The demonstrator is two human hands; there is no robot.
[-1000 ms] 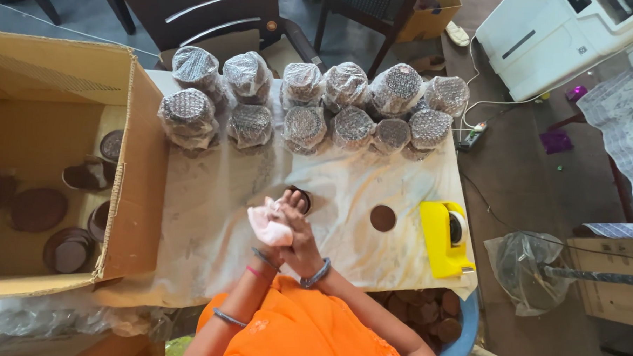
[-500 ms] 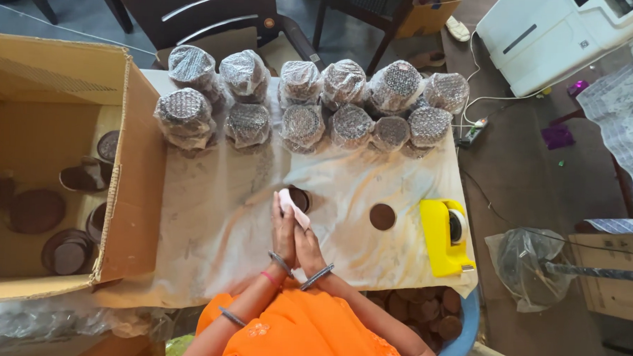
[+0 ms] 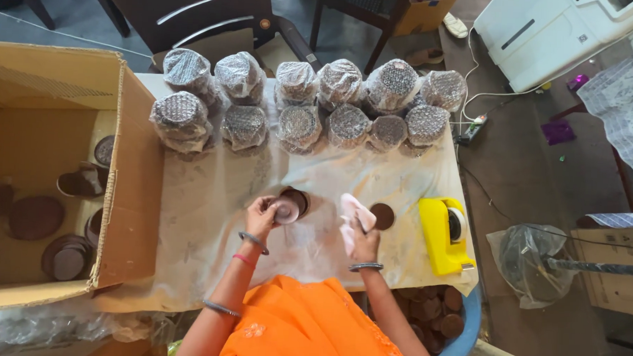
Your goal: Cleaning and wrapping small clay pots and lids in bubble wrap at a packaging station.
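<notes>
My left hand (image 3: 262, 216) grips a small brown clay cup (image 3: 292, 202) that lies on its side on the paper-covered table (image 3: 210, 216), mouth turned toward me. My right hand (image 3: 363, 237) holds a pink-white cloth (image 3: 352, 213) just right of the cup. A flat brown clay lid (image 3: 382, 216) lies on the table next to the cloth. Along the table's far edge stand several clay cups wrapped in bubble film (image 3: 302, 100).
A large open cardboard box (image 3: 130, 192) with loose clay cups and lids sits at the left. A yellow tape dispenser (image 3: 443, 235) lies at the right. A blue tub (image 3: 466, 323) of clay pieces sits under the table's right corner. Chairs stand behind the table.
My hands were together over the cup with the cloth. Now they have parted: the left keeps the cup, the right has carried the cloth to the right.
</notes>
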